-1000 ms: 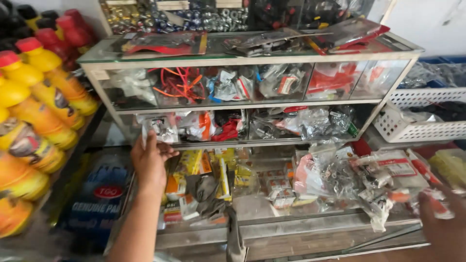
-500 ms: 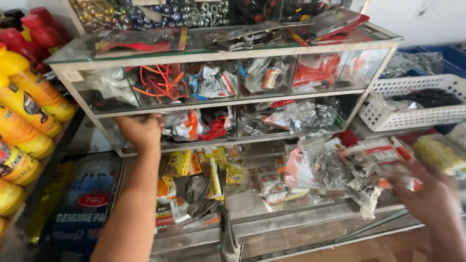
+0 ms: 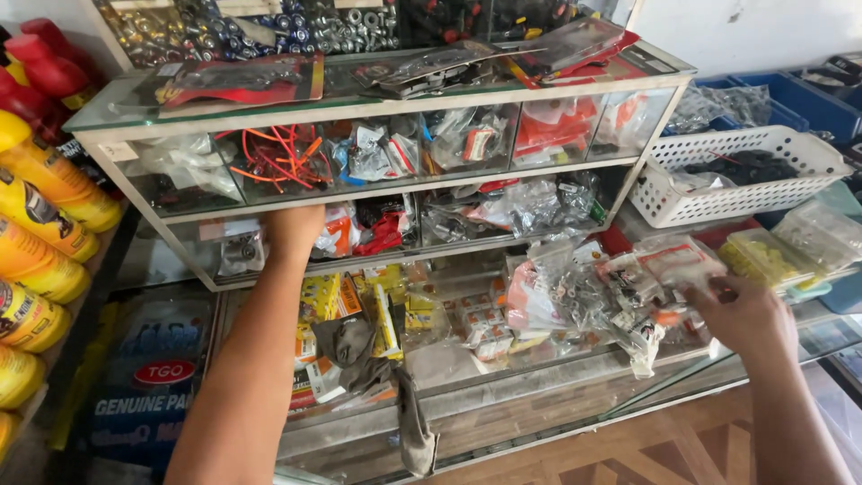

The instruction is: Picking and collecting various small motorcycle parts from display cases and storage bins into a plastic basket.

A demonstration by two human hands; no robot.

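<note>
Clear bags (image 3: 584,296): heaped just left of the right hand (image 3: 741,314) fingertips, see-through plastic with white and red labels.
Yellow packets (image 3: 328,296): just below the left hand (image 3: 294,229) fingers, flat, yellow with red.
Red and white packets (image 3: 359,233): right beside the left fingers, crumpled on the lower shelf.
Yellow bottles (image 3: 40,224): well left of the left fingers, stacked, dark labels.
Blue bag (image 3: 148,377): below and left of the left fingers, red oval label.
</note>
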